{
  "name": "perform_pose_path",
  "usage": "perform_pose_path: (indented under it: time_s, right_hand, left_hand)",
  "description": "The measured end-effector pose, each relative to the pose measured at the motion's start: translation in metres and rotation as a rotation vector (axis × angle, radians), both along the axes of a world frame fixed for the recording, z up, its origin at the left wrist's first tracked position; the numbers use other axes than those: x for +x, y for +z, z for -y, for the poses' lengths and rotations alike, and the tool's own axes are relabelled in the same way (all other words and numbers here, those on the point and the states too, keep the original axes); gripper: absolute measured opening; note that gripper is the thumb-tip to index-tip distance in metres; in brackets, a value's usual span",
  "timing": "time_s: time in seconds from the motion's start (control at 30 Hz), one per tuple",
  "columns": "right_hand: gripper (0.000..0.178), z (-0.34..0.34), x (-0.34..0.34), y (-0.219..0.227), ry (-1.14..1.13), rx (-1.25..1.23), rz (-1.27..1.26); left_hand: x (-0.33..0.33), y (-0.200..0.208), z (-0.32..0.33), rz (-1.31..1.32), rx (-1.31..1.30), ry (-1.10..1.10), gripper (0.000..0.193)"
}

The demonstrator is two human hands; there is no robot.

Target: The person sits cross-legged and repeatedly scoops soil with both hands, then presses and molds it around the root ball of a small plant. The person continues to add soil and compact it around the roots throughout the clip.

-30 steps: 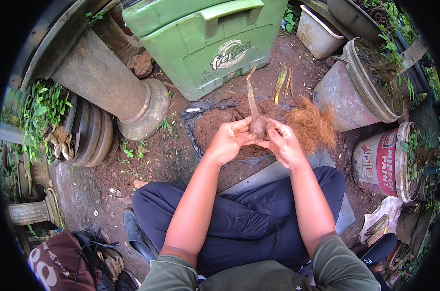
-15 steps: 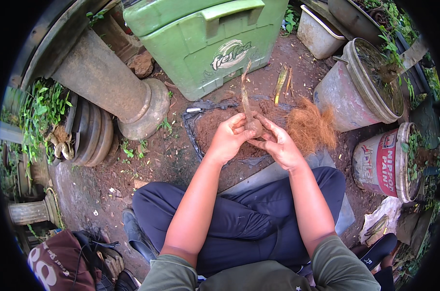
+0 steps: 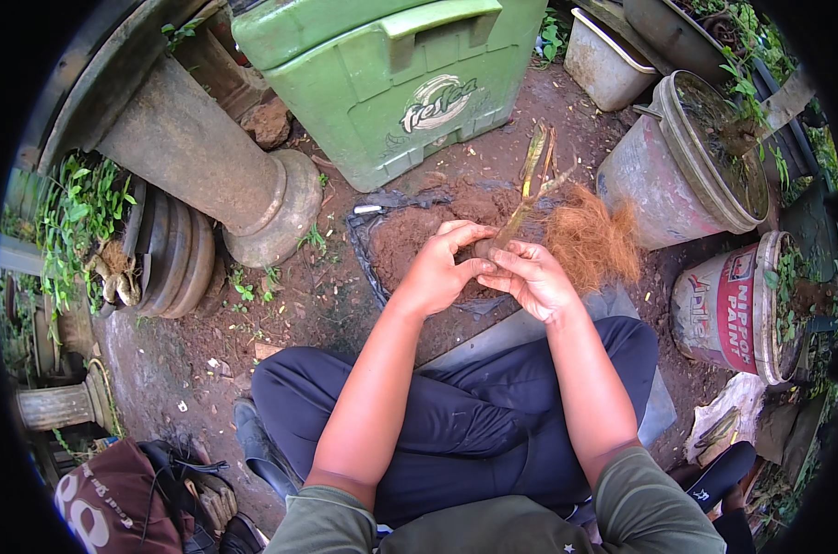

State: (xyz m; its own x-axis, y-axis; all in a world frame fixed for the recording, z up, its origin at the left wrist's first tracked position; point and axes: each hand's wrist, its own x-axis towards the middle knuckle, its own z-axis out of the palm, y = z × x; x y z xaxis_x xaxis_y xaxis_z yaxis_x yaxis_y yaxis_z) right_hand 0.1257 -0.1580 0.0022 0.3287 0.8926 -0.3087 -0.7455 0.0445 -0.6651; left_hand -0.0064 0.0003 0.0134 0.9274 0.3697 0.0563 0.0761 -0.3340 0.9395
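Stemmed bulb (image 3: 515, 222) pinched in curled left fingers (image 3: 462, 234) and right fingers (image 3: 522, 264); black plastic (image 3: 365, 264) holds brown soil (image 3: 402, 233).

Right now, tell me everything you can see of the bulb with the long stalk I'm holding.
The bulb looks brown and rounded, though it's mostly hidden between your left hand and right hand, which hold it. Its stalk looks dry and tan-brown, leaning away from you and to the right, narrowing toward a ragged end. It's held over the brown soil.
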Motion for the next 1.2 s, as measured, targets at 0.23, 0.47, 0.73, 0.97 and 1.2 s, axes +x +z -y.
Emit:
perform_pose_path:
  time_s: [0.23, 0.47, 0.73, 0.97, 1.2]
  right_hand:
    - [0.033, -0.004, -0.003, 0.003, -0.031, -0.1, 0.132]
    - [0.042, -0.009, -0.009, 0.0, -0.048, -0.073, 0.375]
    - [0.041, -0.011, -0.01, 0.003, -0.11, -0.085, -0.03]
    - [0.032, -0.01, -0.014, 0.007, 0.034, -0.269, 0.281]
    - [0.03, -0.012, -0.019, 0.005, -0.048, -0.144, 0.162]
  left_hand:
    - [-0.004, -0.007, -0.006, 0.044, -0.317, -0.032, 0.043]
    - [0.004, -0.013, -0.007, 0.148, -0.228, 0.079, 0.033]
    - [0.005, -0.002, 0.002, 0.139, -0.614, 0.11, 0.025]
    - [0.003, -0.005, -0.001, 0.003, -0.532, 0.021, 0.028]
    - [0.004, -0.009, -0.001, 0.044, -0.549, 0.11, 0.026]
